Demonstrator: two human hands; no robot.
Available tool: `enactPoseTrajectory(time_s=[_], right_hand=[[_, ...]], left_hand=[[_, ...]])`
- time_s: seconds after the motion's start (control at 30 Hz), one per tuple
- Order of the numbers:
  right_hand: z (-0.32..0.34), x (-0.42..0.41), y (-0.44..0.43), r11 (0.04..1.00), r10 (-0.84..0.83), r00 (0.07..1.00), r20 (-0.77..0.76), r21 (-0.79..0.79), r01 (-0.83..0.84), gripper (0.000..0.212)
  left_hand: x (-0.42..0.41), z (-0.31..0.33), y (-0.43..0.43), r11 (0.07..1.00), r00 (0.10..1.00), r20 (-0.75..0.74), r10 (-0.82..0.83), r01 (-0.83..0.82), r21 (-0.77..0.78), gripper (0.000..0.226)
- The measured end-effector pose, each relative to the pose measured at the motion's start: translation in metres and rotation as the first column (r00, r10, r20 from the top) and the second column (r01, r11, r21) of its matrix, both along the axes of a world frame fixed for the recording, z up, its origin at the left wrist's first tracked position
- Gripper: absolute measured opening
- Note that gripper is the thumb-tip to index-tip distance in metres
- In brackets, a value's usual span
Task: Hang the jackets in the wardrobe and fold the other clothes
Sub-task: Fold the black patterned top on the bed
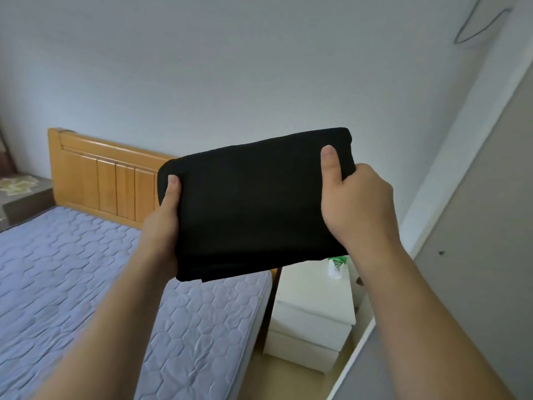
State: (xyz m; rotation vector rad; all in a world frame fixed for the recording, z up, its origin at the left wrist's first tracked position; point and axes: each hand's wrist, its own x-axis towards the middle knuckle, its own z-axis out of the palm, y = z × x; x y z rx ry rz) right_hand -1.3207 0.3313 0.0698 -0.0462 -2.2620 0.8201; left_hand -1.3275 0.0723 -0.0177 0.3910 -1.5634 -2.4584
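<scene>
A black garment (248, 206), folded into a flat rectangle, is held up in the air in front of me, above the bed's right edge. My left hand (164, 223) grips its left side, thumb on top and fingers hidden underneath. Its right side is gripped the same way by my right hand (354, 203), thumb pressed on the upper face. No jacket is in view.
A bed with a lilac quilted mattress (86, 284) and wooden headboard (109, 183) lies at the left. A white bedside cabinet (314, 319) stands below the garment, a small green-and-white item on it. A grey panel (476, 255), perhaps a wardrobe door, fills the right. A wire hangs on the wall.
</scene>
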Motion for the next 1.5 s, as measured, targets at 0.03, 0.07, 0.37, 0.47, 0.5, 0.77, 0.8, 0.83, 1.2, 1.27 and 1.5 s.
enactPoseTrajectory(time_s=[0.03, 0.07, 0.37, 0.47, 0.5, 0.77, 0.8, 0.83, 1.2, 1.27, 1.5], right_hand=[[0.005, 0.01, 0.009, 1.0, -0.017, 1.0, -0.013, -0.007, 0.017, 0.076], [0.01, 0.02, 0.018, 0.999, -0.033, 0.999, -0.026, -0.017, 0.033, 0.075], [0.046, 0.087, 0.088, 0.984, -0.156, 0.976, -0.153, -0.115, 0.139, 0.066], [0.053, 0.105, 0.11, 0.968, -0.226, 0.959, -0.173, -0.146, 0.202, 0.066], [0.056, 0.11, 0.118, 0.961, -0.255, 0.949, -0.184, -0.157, 0.227, 0.065], [0.08, 0.157, 0.178, 0.873, -0.484, 0.824, -0.296, -0.229, 0.431, 0.065], [0.082, 0.164, 0.184, 0.863, -0.502, 0.808, -0.308, -0.234, 0.447, 0.066], [0.085, 0.172, 0.192, 0.845, -0.534, 0.782, -0.321, -0.243, 0.476, 0.066], [0.105, 0.291, 0.272, 0.614, -0.776, 0.502, -0.382, -0.273, 0.741, 0.061], [0.107, 0.316, 0.285, 0.563, -0.808, 0.451, -0.38, -0.268, 0.782, 0.063], [0.109, 0.395, 0.328, 0.38, -0.908, 0.302, -0.292, -0.263, 0.887, 0.075]], left_hand=[[0.004, 0.006, 0.009, 1.0, 1.0, -0.02, -0.018, 0.018, -0.006, 0.096], [0.008, 0.013, 0.019, 1.0, 0.999, -0.039, -0.028, 0.028, -0.015, 0.094], [0.023, 0.07, 0.086, 0.989, 0.986, -0.118, -0.121, 0.11, -0.095, 0.095], [0.023, 0.088, 0.111, 0.976, 0.967, -0.166, -0.193, 0.172, -0.131, 0.093], [0.023, 0.094, 0.12, 0.972, 0.961, -0.178, -0.212, 0.188, -0.142, 0.094], [0.03, 0.147, 0.197, 0.943, 0.882, -0.348, -0.318, 0.255, -0.215, 0.084], [0.031, 0.153, 0.207, 0.941, 0.871, -0.37, -0.324, 0.256, -0.221, 0.081], [0.033, 0.158, 0.219, 0.934, 0.856, -0.386, -0.345, 0.271, -0.233, 0.078], [0.083, 0.189, 0.364, 0.783, 0.605, -0.511, -0.611, 0.556, -0.278, 0.054], [0.098, 0.193, 0.39, 0.739, 0.558, -0.504, -0.659, 0.607, -0.293, 0.049], [0.15, 0.198, 0.48, 0.613, 0.448, -0.471, -0.76, 0.735, -0.29, 0.066]])
